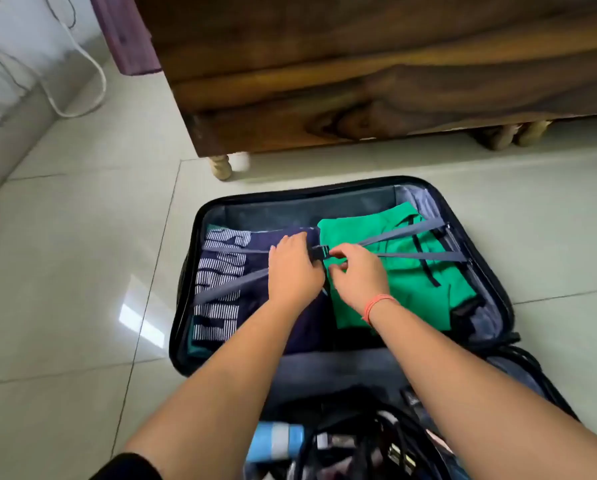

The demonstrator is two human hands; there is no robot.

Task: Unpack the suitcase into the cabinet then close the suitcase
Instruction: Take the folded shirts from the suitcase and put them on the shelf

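An open dark suitcase (182, 292) lies on the tiled floor in front of me. Its far half holds a folded navy garment with white striped lettering (221, 271) on the left and a folded green garment (411, 285) on the right. Grey straps (418, 256) cross over both and meet at a black buckle (319, 252) in the middle. My left hand (292, 268) grips the buckle's left side. My right hand (356, 271) pinches its right side; that wrist wears an orange thread. The near half holds black cables (376, 441) and a light blue bottle (276, 441).
A wooden cabinet (359, 81) on short turned legs stands just beyond the suitcase. A white cable (96, 84) loops over the floor at the far left beside a white appliance (9, 71). Pale floor tiles surround the suitcase.
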